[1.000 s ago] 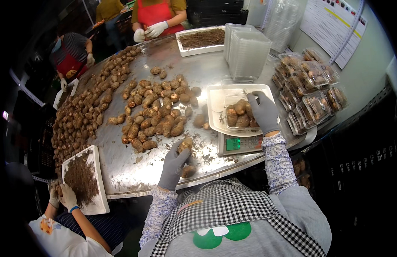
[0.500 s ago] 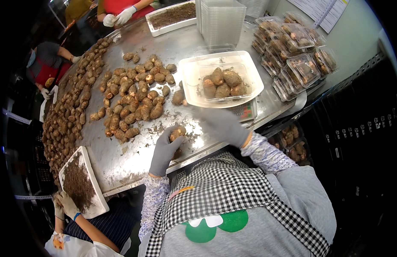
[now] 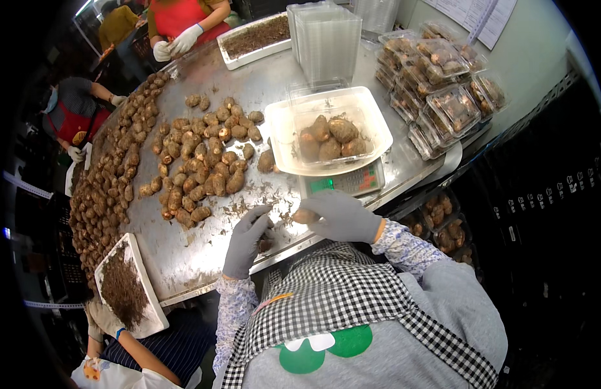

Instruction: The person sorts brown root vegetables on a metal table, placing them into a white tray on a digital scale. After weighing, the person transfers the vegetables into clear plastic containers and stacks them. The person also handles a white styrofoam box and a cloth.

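My right hand [image 3: 346,217], in a grey glove, is closed around a brown taro corm [image 3: 305,216] above the near edge of the metal table. Just left of it, my left hand [image 3: 247,241], also gloved in grey, is held with fingers slightly bent and apart, nothing visible between them. Beside its thumb sits a dark corm [image 3: 266,245], partly hidden by the hand. Beyond my hands, a white tub [image 3: 274,146] stands on a digital scale [image 3: 359,180]. Inside the tub, an open clear plastic box [image 3: 370,139] contains several corms.
Loose corms [image 3: 203,162] lie mid-table, with a longer heap [image 3: 106,188] along the left. Stacked empty boxes [image 3: 326,45] stand at the back; filled boxes [image 3: 443,84] pile at right. White trays [image 3: 151,295] of debris sit at the table's edge. Co-workers' gloved hands [image 3: 106,318] are at lower left.
The corm between my left fingers is gone from there, and a corm is now in my right hand. My right hand has come down and nearer from beside the tub, uncovering the scale.
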